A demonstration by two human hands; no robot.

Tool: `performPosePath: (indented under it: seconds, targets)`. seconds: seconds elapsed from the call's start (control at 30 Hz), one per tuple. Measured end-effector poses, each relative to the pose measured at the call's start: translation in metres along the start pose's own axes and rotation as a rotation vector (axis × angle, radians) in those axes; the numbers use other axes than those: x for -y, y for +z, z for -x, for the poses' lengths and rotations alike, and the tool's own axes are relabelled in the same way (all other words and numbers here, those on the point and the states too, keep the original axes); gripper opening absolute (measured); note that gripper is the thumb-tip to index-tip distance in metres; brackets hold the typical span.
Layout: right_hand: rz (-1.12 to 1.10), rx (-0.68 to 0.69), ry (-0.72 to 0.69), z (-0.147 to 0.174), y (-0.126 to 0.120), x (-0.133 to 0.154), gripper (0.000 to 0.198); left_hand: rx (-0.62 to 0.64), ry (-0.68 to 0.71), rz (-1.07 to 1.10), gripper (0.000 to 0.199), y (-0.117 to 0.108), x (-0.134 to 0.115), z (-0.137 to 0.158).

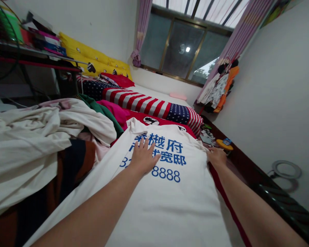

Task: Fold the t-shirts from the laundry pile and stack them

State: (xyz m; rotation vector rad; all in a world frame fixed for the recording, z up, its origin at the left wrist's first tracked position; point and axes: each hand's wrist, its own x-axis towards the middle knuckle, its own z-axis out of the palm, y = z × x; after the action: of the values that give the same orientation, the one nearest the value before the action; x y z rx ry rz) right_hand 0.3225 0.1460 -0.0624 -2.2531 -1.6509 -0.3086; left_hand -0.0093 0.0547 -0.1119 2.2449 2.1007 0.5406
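A white T-shirt (pixel 167 202) with blue Chinese characters and digits lies spread out in front of me, its far end towards the window. My left hand (pixel 144 157) rests flat on the print with fingers spread, covering some of the lettering. At the shirt's right edge, my right hand (pixel 216 156) has its fingers closed on the fabric near the sleeve. Red cloth (pixel 137 116) with white round patches shows beneath and beyond the shirt.
Crumpled white cloth (pixel 41 127) is heaped at the left, beside green cloth (pixel 103 111). Behind stands a bed with a stars-and-stripes cover (pixel 144 104). A cluttered shelf (pixel 33 56) is at upper left. Clothes (pixel 221 87) hang by the window, and a yellow stool (pixel 224 144) stands at right.
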Motion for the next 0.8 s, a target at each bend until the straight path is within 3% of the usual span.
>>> performPosePath:
  seconds: [0.13, 0.33, 0.5, 0.6, 0.67, 0.8]
  targets:
    - [0.076, -0.029, 0.133, -0.003, 0.002, 0.018, 0.036, 0.001, 0.001, -0.001, 0.074, -0.001, -0.001, 0.000]
    - [0.001, -0.028, -0.034, -0.025, 0.003, 0.058, 0.038, -0.006, -0.004, 0.009, 0.074, 0.002, 0.000, 0.000]
    - [-0.025, 0.115, 0.031, -0.036, 0.015, 0.059, 0.044, 0.010, -0.010, 0.022, 0.075, 0.001, 0.000, 0.001]
    - [-0.052, 0.165, -0.034, -0.038, 0.017, 0.054, 0.031, 0.018, -0.013, 0.027, 0.076, 0.000, 0.000, 0.000]
    - [-0.057, 0.123, -0.021, -0.039, 0.014, 0.049, 0.029, 0.022, -0.018, 0.027, 0.076, -0.001, -0.001, 0.000]
    - [-0.035, -0.029, 0.073, -0.033, 0.009, 0.047, 0.053, 0.028, -0.016, 0.019, 0.075, 0.000, 0.000, 0.000]
